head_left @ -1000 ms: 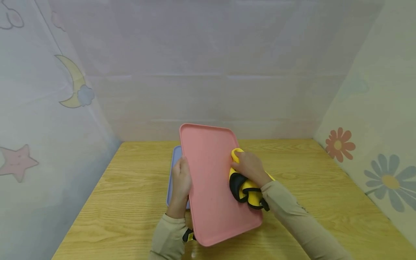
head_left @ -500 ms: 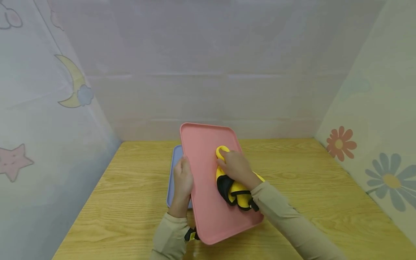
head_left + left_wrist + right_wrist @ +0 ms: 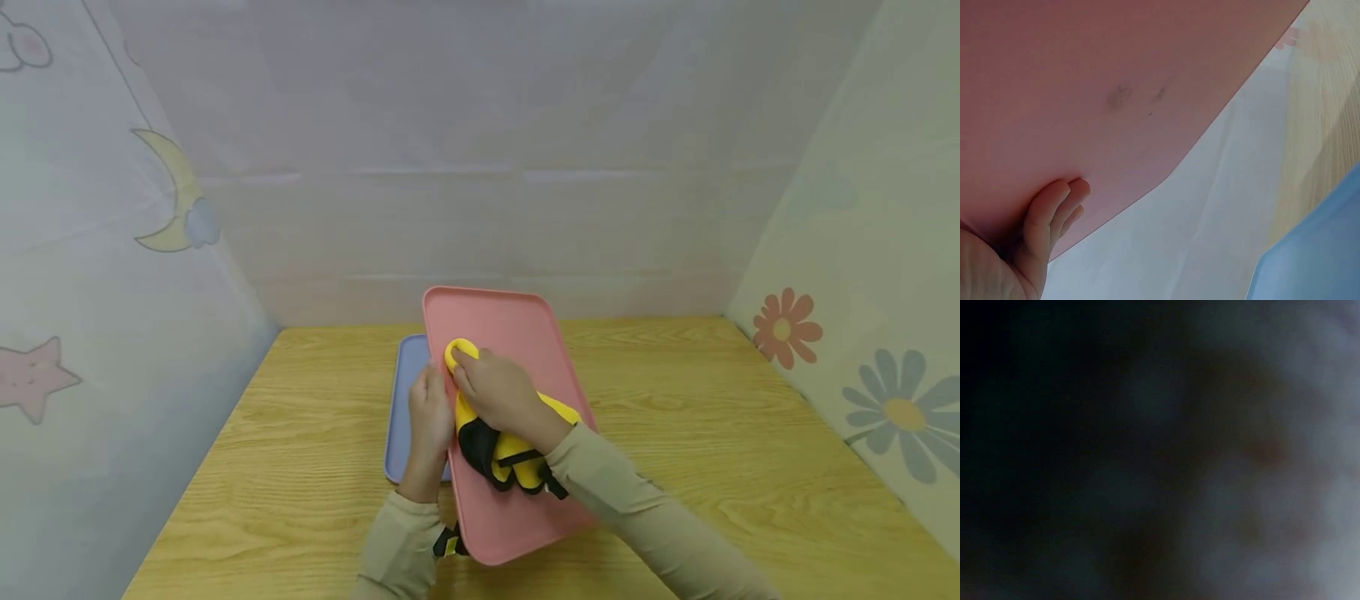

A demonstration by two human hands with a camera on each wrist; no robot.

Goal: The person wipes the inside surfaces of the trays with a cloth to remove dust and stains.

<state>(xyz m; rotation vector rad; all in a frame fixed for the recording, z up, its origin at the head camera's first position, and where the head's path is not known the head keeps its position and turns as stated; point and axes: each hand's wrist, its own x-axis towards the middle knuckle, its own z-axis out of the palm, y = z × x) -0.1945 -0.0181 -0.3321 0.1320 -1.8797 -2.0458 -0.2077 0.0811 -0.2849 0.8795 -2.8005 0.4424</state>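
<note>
A pink rectangular tray (image 3: 495, 315) is held tilted up over the table, its inner face toward me. My left hand (image 3: 430, 417) grips its left edge. In the left wrist view the fingers (image 3: 1047, 209) bend against the tray's underside (image 3: 1116, 137), which carries a few dark smudges. My right hand (image 3: 498, 392) holds a bunched yellow cloth with black edging (image 3: 480, 443) against the tray's face, close to the left rim. Dark blur fills the right wrist view.
A blue tray (image 3: 407, 392) lies on the wooden table (image 3: 300, 467) behind the pink one, partly covered by it. Pale printed sheets (image 3: 465, 225) close off the back and both sides. A small black strap (image 3: 450, 542) shows by the left wrist.
My right hand has slid the yellow cloth leftward across the tray's face, from near its right edge to near its left. The pink tray has shifted slightly right; my left hand keeps its grip.
</note>
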